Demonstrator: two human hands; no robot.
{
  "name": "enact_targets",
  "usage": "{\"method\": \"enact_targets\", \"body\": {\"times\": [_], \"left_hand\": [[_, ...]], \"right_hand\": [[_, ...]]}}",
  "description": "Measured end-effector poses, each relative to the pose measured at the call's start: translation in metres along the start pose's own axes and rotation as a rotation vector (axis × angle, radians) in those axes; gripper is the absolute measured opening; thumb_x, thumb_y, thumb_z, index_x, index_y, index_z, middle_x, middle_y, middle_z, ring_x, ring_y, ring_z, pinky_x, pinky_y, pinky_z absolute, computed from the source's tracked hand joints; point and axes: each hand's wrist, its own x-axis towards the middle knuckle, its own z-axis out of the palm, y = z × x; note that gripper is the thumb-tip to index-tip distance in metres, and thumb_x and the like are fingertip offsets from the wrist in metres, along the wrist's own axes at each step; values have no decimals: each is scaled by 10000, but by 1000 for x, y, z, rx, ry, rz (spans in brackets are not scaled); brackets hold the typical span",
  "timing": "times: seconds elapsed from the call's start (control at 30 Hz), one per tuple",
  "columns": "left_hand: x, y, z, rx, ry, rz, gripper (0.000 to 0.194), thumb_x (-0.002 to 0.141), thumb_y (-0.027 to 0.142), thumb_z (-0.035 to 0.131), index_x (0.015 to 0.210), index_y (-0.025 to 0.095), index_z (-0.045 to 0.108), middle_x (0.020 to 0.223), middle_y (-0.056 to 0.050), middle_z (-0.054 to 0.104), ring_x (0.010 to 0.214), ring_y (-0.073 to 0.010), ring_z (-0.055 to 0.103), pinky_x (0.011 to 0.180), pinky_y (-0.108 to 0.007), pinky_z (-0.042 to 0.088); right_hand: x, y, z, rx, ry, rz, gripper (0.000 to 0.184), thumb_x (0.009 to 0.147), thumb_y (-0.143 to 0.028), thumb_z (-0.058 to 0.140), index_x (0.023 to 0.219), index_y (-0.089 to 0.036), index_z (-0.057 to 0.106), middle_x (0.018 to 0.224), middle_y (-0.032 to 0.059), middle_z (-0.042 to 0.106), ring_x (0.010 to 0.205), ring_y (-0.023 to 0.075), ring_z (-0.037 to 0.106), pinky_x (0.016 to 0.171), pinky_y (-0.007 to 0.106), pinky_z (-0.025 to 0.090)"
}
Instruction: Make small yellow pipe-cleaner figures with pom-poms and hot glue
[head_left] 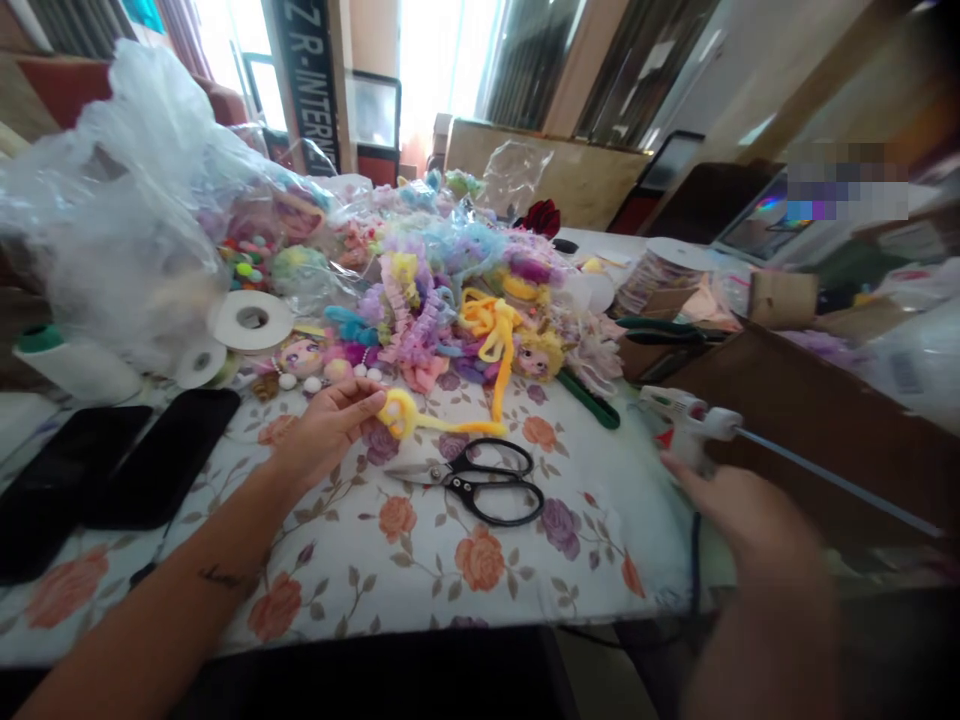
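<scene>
So our left hand (330,425) is pinching the looped end of a yellow pipe cleaner (427,420), whose tail runs off toward 3 o'clock, just above the black scissors (480,480). Our right hand (739,510) is open and blurry, fingertips at or just short of the glue gun (686,420), which sits at its 11 o'clock with the stick poking out toward 4 o'clock. That gun's well apart from the pipe cleaner, out at its 3 o'clock.
</scene>
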Motion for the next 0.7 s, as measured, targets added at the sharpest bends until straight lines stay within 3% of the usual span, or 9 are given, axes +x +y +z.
{"method": "enact_targets", "body": {"times": [0.07,0.17,0.27,0.33,0.4,0.53,0.6,0.7], "left_hand": [[0,0,-1,-18,-7,5,195,670,232,846,791,161,711,784,0,686,727,-107,650,690,-203,551],[0,1,-1,-36,-44,14,165,699,223,827,795,159,709,791,-1,683,731,-103,646,697,-203,549],[0,3,-2,-48,-99,20,146,731,225,805,813,160,704,798,2,680,743,-101,644,706,-202,544],[-1,4,-2,-46,-124,18,148,741,233,798,820,159,697,805,1,681,743,-102,647,702,-205,540],[-1,4,-3,-35,-148,21,149,754,242,788,829,157,691,811,-3,682,738,-101,648,694,-203,535],[-2,4,-4,-36,-202,28,138,782,246,763,849,154,684,819,-20,689,732,-111,654,701,-222,538],[-2,4,-4,-43,-197,18,136,784,239,760,850,149,682,831,-27,692,743,-120,660,706,-233,544],[-3,4,-2,-37,-175,-22,143,769,229,773,837,140,685,809,-19,680,733,-109,654,690,-207,536]], "right_hand": [[-25,-20,-16,-120,-57,51,534,828,-623,474,511,-211,597,666,215,666,663,395,655,559,462,444],[-60,-78,-26,305,-27,-331,356,812,-543,556,858,-219,696,905,139,730,850,338,684,743,438,505],[-82,-153,-13,800,-341,-692,333,849,-534,577,987,-235,625,1022,86,712,935,255,680,811,372,523],[-89,-195,1,1042,-522,-798,362,840,-509,618,1059,-234,532,1089,91,682,1006,241,654,772,337,533],[-93,-225,13,1120,-617,-828,438,832,-487,650,1143,-229,482,995,62,666,902,202,649,671,287,508],[-101,-244,24,1229,-814,-787,554,837,-448,661,1281,-205,435,654,-59,566,587,123,553,534,237,404],[-104,-241,26,1325,-876,-728,574,809,-420,698,1276,-199,449,624,-62,586,581,125,563,562,245,424],[-106,-233,29,1444,-907,-620,462,769,-399,741,1148,-200,567,634,-47,612,587,120,576,611,259,463]]}}
